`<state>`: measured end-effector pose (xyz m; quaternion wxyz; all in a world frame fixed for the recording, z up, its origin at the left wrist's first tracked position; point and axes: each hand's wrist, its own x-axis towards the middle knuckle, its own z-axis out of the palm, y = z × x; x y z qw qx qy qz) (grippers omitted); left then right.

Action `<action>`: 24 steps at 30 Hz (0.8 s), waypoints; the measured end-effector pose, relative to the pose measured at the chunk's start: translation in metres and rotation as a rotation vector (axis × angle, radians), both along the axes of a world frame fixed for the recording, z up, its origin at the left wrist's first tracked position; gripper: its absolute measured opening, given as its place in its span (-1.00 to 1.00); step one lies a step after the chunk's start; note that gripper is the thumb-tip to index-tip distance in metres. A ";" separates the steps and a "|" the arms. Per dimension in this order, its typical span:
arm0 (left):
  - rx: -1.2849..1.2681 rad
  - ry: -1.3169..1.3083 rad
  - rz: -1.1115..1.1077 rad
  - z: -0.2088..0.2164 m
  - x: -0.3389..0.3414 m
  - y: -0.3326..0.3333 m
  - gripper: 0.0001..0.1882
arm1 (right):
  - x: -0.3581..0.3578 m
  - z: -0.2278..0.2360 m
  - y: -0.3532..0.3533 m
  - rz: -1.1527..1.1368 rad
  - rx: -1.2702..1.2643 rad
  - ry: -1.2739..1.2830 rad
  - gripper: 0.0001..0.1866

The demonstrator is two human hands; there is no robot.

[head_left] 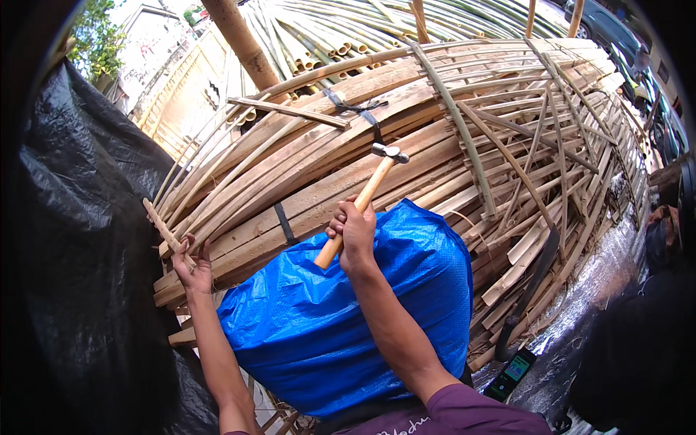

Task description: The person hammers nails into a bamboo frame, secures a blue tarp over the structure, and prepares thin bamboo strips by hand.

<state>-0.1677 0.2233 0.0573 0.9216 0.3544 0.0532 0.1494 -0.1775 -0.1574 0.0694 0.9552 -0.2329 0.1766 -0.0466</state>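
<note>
My right hand [355,230] is closed round the wooden handle of a hammer [373,186], whose metal head points up and away from me. At the left, my left hand [193,270] pinches a short bamboo strip [165,230] near its lower end. That strip crosses the ends of several long bamboo slats [217,196] that curve away to the right. Beneath my right forearm lies a blue tarp [312,312], draped over something hidden.
Black plastic sheeting [80,239] hangs along the left. Wooden planks [326,188] are strapped with a black band [284,223]. Bamboo lattice [522,152] covers the right side. Green bamboo poles [348,43] lie behind, beside an upright post [243,43]. A phone [511,373] sits at lower right.
</note>
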 end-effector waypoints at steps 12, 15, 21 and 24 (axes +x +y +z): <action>-0.051 0.409 0.216 -0.061 0.043 0.023 -0.67 | -0.003 0.001 -0.001 0.003 0.023 0.027 -0.83; -0.202 0.365 0.350 -0.052 0.043 0.053 -0.64 | -0.001 -0.001 0.007 0.023 0.063 0.028 -0.82; -0.297 0.270 0.367 -0.048 0.036 0.048 -0.32 | 0.003 -0.010 0.013 -0.008 -0.021 0.039 -0.78; -0.332 0.280 0.340 -0.057 0.034 0.069 -0.13 | 0.005 -0.010 0.016 -0.038 -0.190 0.041 -0.76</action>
